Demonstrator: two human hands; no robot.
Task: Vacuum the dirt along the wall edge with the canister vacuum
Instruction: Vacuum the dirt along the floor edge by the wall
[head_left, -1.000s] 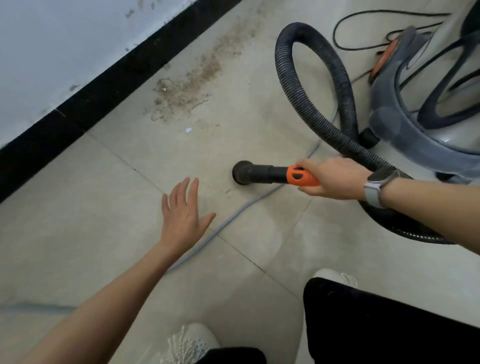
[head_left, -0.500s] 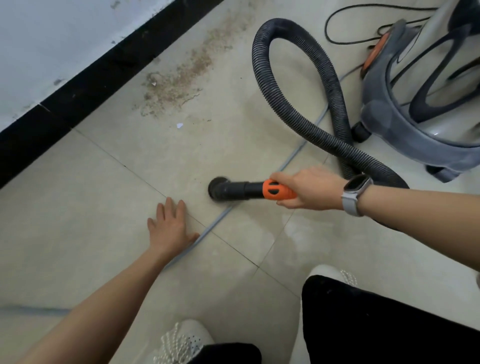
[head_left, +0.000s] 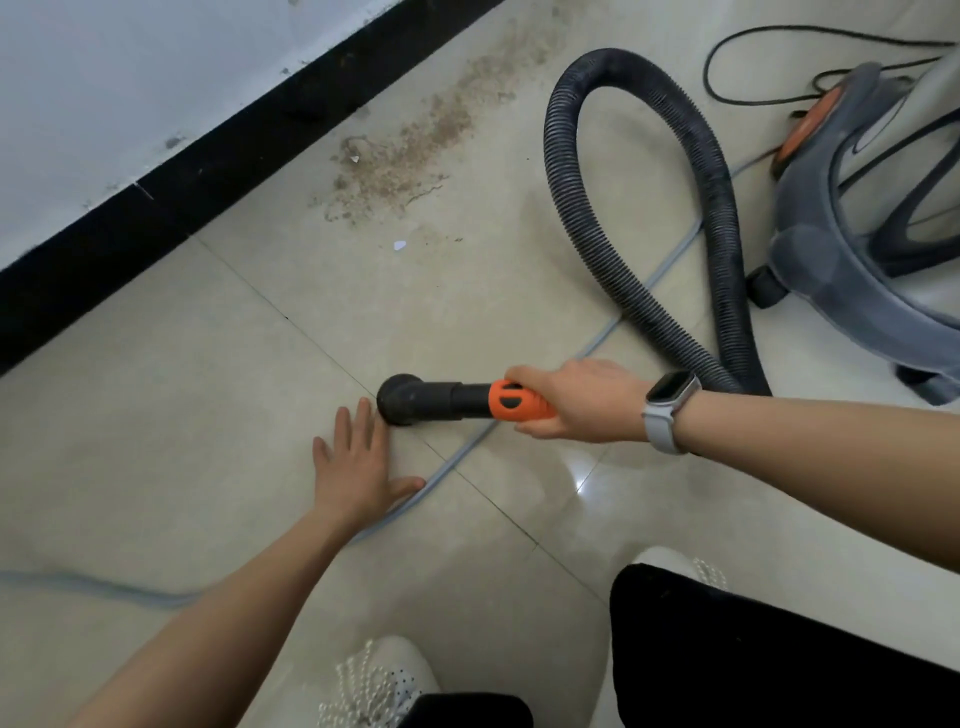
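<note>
Brown dirt (head_left: 410, 150) lies in a strip on the tile floor beside the black baseboard (head_left: 218, 171). My right hand (head_left: 576, 400) grips the orange handle (head_left: 514, 401) of the black vacuum nozzle (head_left: 410, 399), which points left, mouth down on the floor. The ribbed black hose (head_left: 571, 176) loops back to the grey canister vacuum (head_left: 857, 249) at the right. My left hand (head_left: 358, 467) rests flat on the tile, fingers straight, fingertips just beside the nozzle mouth. The dirt lies well beyond the nozzle.
A thin grey cable (head_left: 447, 467) runs diagonally across the floor under the nozzle and past my left thumb. A black power cord (head_left: 737, 62) trails behind the canister. My white shoes (head_left: 379, 686) and dark trouser leg (head_left: 779, 660) fill the bottom edge.
The nozzle and my right hand have moved left and nearer to me. My left hand has come down flat on the tile, close to the nozzle mouth.
</note>
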